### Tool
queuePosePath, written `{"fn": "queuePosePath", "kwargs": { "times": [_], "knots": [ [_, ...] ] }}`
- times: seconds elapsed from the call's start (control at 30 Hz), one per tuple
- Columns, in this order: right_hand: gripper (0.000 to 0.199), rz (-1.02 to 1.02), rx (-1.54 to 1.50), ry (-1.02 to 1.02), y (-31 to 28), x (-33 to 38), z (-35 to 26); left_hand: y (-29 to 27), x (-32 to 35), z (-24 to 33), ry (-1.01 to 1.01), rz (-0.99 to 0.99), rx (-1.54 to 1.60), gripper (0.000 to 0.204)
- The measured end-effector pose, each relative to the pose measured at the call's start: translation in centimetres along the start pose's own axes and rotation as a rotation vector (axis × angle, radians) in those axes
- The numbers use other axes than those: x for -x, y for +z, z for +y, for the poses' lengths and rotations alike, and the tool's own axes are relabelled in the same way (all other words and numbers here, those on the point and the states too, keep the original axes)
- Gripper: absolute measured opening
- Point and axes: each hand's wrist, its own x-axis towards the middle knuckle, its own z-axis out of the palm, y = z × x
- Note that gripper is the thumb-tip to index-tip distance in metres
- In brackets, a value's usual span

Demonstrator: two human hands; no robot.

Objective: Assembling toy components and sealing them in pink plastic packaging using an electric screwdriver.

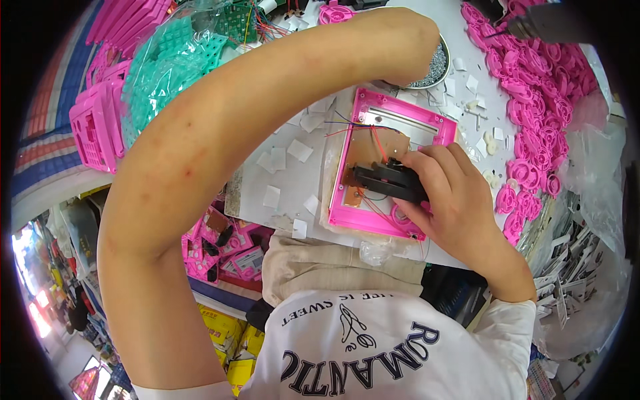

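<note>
The counter is white and crowded. Along its right side runs a long heap of pink round parts; at the far left lie teal grid sheets in clear plastic and, beside them, pink housings. Small white squares are scattered over the bare middle.

The left arm crosses the whole view from the lower left, and the left hand reaches into a metal bowl of small screws at the far edge; its fingers are bent down into the bowl and hidden, so I cannot tell whether they are holding anything.

Just near of the bowl lies a pink frame, flat on the counter, with a brown board and thin red and blue wires inside it. The right hand rests on the frame's near right corner, its fingers closed around a black block pressed against the board.

Below the counter edge, more pink parts fill a bin.
</note>
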Motion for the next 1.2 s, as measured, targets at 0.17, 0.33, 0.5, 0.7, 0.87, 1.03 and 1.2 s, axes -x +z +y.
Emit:
{"fn": "queuePosePath", "kwargs": {
  "times": [0.17, 0.33, 0.5, 0.7, 0.87, 1.03, 1.2],
  "knots": [
    [0.058, 0.012, -0.047, -0.002, -0.1, 0.1, 0.4, -0.4, 1.1, 0.3, 0.075, -0.044, -0.112, 0.015],
    [0.059, 0.008, -0.082, -0.002, 0.1, 0.2, 0.7, -2.0, 6.5, 2.1, 0.043, -0.164, 0.175, 0.014],
    [0.059, 0.014, -0.113, 0.003, 0.2, 0.1, 0.8, 0.3, 11.4, 2.5, 0.009, 0.006, 0.334, 0.011],
    [0.059, 0.031, -0.095, -0.018, 0.2, 0.0, 0.8, 0.3, 12.0, 2.0, 0.118, -0.141, 0.337, 0.016],
    [0.059, 0.043, -0.11, -0.042, 0.4, -0.2, 0.9, 0.1, 11.7, 1.7, 0.195, -0.085, 0.22, 0.015],
    [0.056, 0.082, -0.115, -0.015, 0.3, -0.3, 0.9, 0.6, 11.6, 1.1, 0.214, 0.004, 0.344, 0.014],
    [0.053, 0.02, -0.101, 0.033, -0.2, -0.6, 0.3, 0.6, 11.1, 0.4, 0.242, -0.044, 0.48, 0.012]
  ]
}}
